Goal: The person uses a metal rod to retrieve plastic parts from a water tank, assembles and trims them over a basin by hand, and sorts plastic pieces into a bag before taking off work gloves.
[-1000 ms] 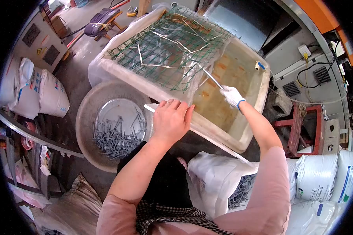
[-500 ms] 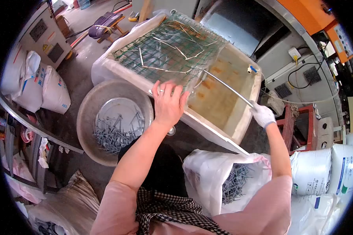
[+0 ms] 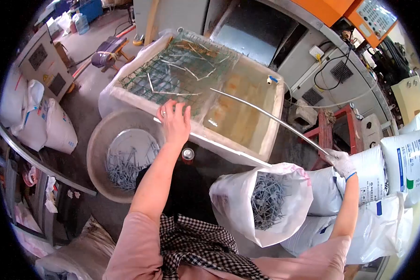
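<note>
My bare left hand [image 3: 175,122], fingers spread, lies at the near rim of a white tub [image 3: 219,138] of murky water; nothing shows in its grip. A green net [image 3: 165,77] with pale strips covers the tub's left part. My right hand [image 3: 341,163], in a white glove, is closed on the end of a long metal rod [image 3: 270,115], out at the right above white sacks. The rod's far tip is over the water beside the net. Left of the tub, a round basin [image 3: 98,154] holds grey plastic pieces.
An open white sack [image 3: 233,198] of grey pieces stands in front of the tub. A can [image 3: 188,155] is on the floor. Full white sacks [image 3: 368,177] are at the right, near a red frame [image 3: 350,123]. A metal rail [image 3: 46,163] and more sacks [image 3: 60,123] are at the left.
My right hand has drawn back to the right with the rod, whose tip has come away from the net. My left hand's fingers have spread. The view has shifted to the right.
</note>
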